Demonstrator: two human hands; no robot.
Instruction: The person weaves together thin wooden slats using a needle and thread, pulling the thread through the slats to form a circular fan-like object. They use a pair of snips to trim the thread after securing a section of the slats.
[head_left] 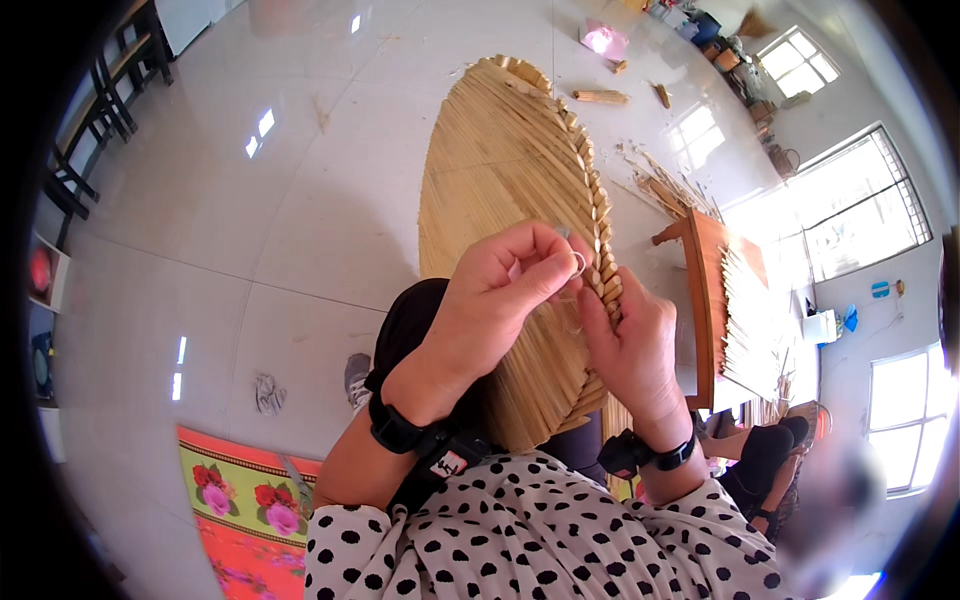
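Observation:
An oval mat of flat straw-coloured stalks (500, 170) lies across my lap and stretches away from me. Along its right side runs a thick plaited edge (592, 190) of bundled stalk ends. My left hand (510, 275) is closed in a pinch above the mat, beside this edge. A small pale loop or ring shows at its fingertips, too small to name. Around the plaited edge, nearer to me, my right hand (640, 335) is closed, with its thumb on top and its other fingers partly hidden.
On the right stands a wooden table (705, 300) bearing a row of stalks. Loose stalks (665, 185) lie on the floor beyond it. A person (770, 460) sits at the lower right. A flowered cloth (245, 500) lies at the lower left; dark benches (115, 85) stand far left.

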